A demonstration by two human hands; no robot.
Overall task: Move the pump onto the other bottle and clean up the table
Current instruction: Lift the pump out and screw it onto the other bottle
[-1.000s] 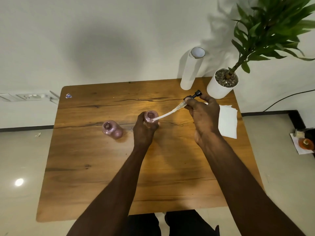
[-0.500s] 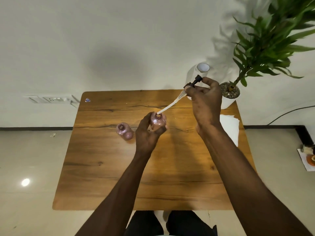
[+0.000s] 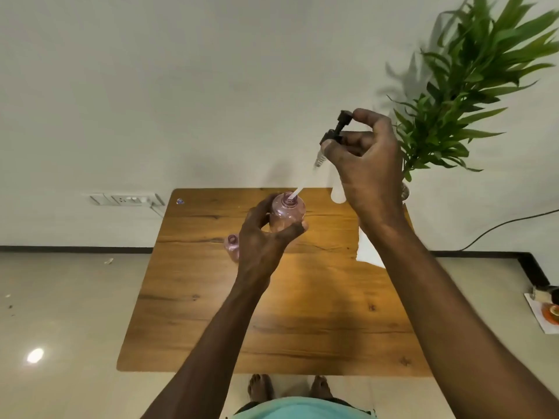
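A leafy green plant (image 3: 472, 95) stands by the wall, with a wall socket (image 3: 127, 199) left of the wooden table.

- pump (image 3: 335, 135): black head, pale dip tube slanting down, tip at held bottle's mouth.
- pink bottle (image 3: 286, 213): clear, uncapped, raised above table.
- second pink bottle (image 3: 232, 248): uncapped, on table, partly hidden.

A single wide-angle camera on the person's head is looking forward and steeply down from a standing height, taking in the whole desk (image 3: 272, 328), the person's feet (image 3: 261, 387) at the bottom edge and the wall (image 3: 211, 86) above. Both forearms are reaching up into the frame from below, close to the lens, and the wide lens is bending the edges.
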